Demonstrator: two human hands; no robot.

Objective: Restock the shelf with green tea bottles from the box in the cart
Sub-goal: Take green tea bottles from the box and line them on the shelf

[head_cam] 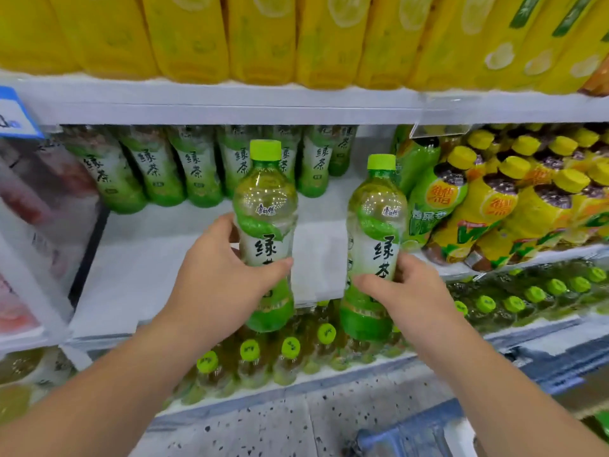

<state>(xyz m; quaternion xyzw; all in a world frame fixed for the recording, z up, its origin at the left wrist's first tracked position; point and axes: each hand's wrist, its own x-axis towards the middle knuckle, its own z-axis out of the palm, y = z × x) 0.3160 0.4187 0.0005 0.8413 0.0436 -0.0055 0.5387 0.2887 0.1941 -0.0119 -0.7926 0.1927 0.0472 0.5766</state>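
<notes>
Two forearms are reaching up from the lower corners of the view, each hand carrying one bottle. A blurred blue object (pixel 412 437), possibly the cart, is lying below them.

The left hand (pixel 227 268) is wrapping the left green tea bottle (pixel 263 199), thumb across the lower label and fingers curling round the far side. The right hand (pixel 408 291) is clamping the right green tea bottle (pixel 375 209) in the same way. In each grip most of the bottle and its cap are standing above the hand, with only the green base showing below. Both bottles are hanging upright in front of the bare stretch of the middle shelf (pixel 164 258), and neither appears to be set down yet.

Likely hazards:
- With the hold sitting low, the taller upper part could be tipping forward or back as the bottle goes in.
- The caps are rising close to the shelf above (pixel 230 107) and could be catching its front edge.
- The right bottle is passing just beside the leaning yellow-capped bottles (pixel 494 206), and a nudge could be toppling them.
- Pushing too deep could be knocking over the back row of green tea bottles (pixel 194 169).
- A release too near the front lip could be dropping a bottle onto the green-capped bottles below (pixel 290 346).
</notes>
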